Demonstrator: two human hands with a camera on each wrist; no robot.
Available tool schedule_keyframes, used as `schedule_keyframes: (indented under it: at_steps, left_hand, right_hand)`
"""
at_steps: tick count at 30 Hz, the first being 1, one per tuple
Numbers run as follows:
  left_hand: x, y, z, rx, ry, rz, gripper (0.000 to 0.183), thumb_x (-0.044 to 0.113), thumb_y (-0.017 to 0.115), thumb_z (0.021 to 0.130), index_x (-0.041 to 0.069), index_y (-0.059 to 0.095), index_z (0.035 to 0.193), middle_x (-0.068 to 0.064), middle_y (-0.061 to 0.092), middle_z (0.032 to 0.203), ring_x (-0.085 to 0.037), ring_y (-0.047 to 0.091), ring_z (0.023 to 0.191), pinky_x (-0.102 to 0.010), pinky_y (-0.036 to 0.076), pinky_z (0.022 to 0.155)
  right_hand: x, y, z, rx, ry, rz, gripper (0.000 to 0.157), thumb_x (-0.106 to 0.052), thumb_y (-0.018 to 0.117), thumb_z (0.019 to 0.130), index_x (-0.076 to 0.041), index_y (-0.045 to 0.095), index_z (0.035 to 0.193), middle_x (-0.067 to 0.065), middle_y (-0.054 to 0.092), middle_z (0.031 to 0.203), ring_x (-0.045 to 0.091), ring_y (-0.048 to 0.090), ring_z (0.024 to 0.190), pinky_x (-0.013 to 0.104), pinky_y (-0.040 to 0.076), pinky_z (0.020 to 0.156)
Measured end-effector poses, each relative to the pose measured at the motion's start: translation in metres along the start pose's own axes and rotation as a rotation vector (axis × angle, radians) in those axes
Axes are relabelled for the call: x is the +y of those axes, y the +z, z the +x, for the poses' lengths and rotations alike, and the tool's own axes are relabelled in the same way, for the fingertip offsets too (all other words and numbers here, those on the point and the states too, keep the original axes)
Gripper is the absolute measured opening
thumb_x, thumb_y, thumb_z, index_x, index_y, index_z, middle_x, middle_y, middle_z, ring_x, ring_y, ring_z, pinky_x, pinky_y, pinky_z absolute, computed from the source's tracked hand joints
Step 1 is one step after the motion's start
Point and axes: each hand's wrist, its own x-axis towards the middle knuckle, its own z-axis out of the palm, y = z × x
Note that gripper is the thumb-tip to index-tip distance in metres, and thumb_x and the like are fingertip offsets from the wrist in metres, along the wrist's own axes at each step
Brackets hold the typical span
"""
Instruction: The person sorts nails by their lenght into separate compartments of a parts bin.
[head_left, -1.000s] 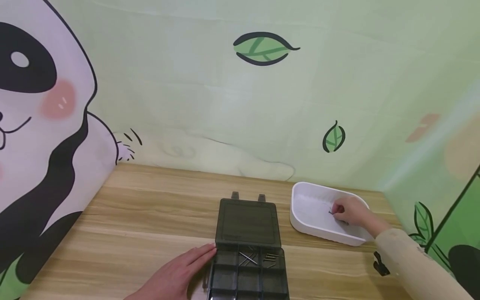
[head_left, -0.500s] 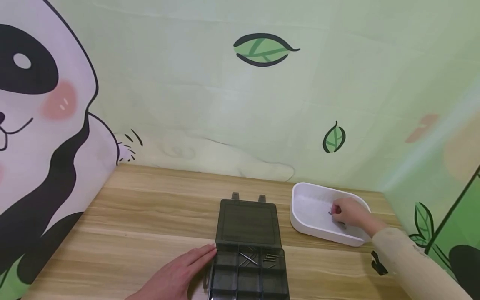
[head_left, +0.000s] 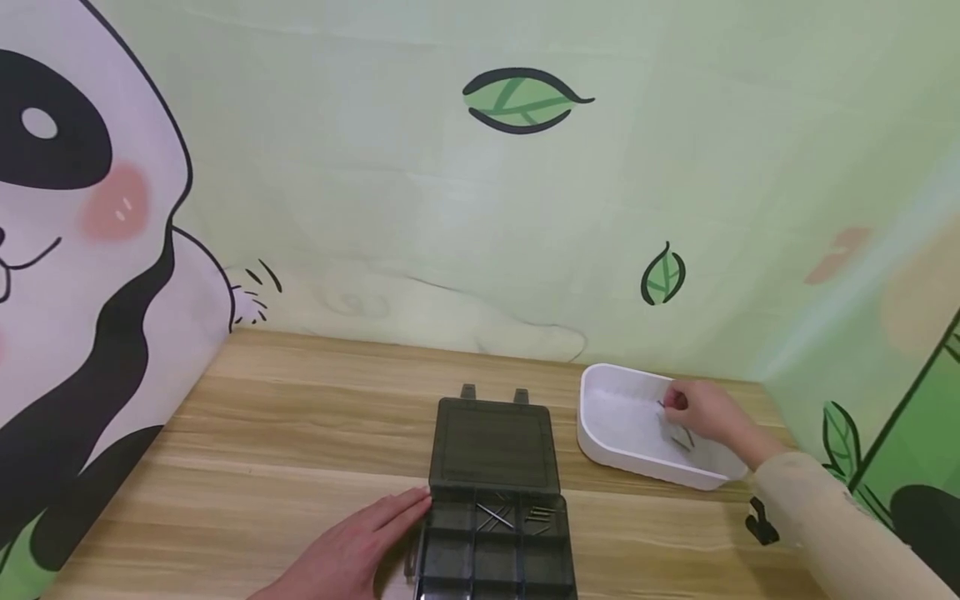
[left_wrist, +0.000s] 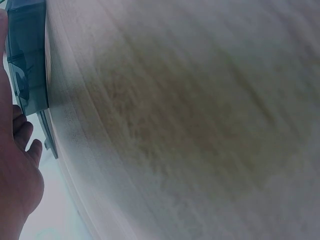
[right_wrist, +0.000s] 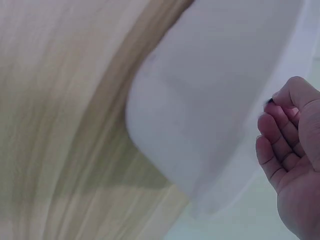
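Observation:
My right hand [head_left: 705, 412] is over the white tray [head_left: 618, 460], pinching a small thin metal fastener [head_left: 661, 404] between thumb and fingertips. Whether it is a nail or a screw is too small to tell; the right wrist view shows only its dark tip [right_wrist: 270, 101]. Below the hand, more thin fasteners [head_left: 684, 439] lie in the tray. My left hand [head_left: 360, 533] touches the left side of a dark compartment box [head_left: 497, 557] with extended fingers. Long thin metal fasteners [head_left: 495, 517] fill its upper middle compartment, shorter ones [head_left: 538, 517] the upper right.
The box's dark lid [head_left: 495, 442] lies folded back, two latches [head_left: 468, 392] at its far edge. A small black object [head_left: 761, 523] is beside my right sleeve [head_left: 825, 517]. Behind the wooden table [head_left: 300, 400] hangs a printed green backdrop [head_left: 360, 167].
My right hand has risen a little from the tray floor with the pinched fastener, uncovering more of the fasteners beneath it. My left hand keeps its place at the box.

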Motion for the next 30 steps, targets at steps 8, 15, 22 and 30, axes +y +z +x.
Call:
schedule_keyframes:
  at_steps: [8,15,22,30]
  left_hand:
    - [0.0,0.001,0.0,-0.011,-0.007,-0.001,0.124,0.092,0.07,0.074,0.003,0.049,0.159,-0.01,0.047,0.165,-0.025,0.057,0.14,-0.043,0.057,0.106]
    - [0.0,0.001,0.0,-0.002,0.001,0.006,0.126,0.092,0.07,0.073,0.002,0.049,0.159,-0.011,0.047,0.165,-0.025,0.057,0.14,-0.043,0.057,0.106]
    - [-0.001,0.001,0.001,0.009,0.016,0.002,0.126,0.091,0.071,0.073,0.001,0.049,0.158,-0.011,0.048,0.164,-0.025,0.057,0.14,-0.043,0.057,0.106]
    - [0.001,-0.001,0.001,0.003,0.017,0.009,0.126,0.092,0.07,0.073,0.001,0.049,0.158,-0.012,0.048,0.164,-0.025,0.057,0.139,-0.043,0.057,0.105]
  right_hand:
    - [-0.026,-0.012,0.0,0.012,-0.012,0.093,0.008,-0.008,0.075,0.096,-0.002,0.072,0.1,0.002,0.067,0.086,0.018,0.058,0.081,0.03,0.054,0.069]
    - [-0.064,-0.017,-0.003,0.049,-0.109,0.194,0.004,-0.006,0.075,0.094,-0.006,0.074,0.098,-0.001,0.069,0.087,0.016,0.06,0.081,0.026,0.055,0.07]
    - [-0.099,-0.006,-0.004,0.047,-0.241,0.296,0.007,-0.001,0.075,0.091,-0.008,0.073,0.093,-0.006,0.067,0.083,0.01,0.06,0.078,0.024,0.054,0.069]
    - [-0.139,0.008,-0.009,0.008,-0.348,0.345,0.011,0.001,0.075,0.092,-0.01,0.075,0.093,-0.01,0.069,0.083,0.005,0.061,0.077,0.027,0.056,0.07]
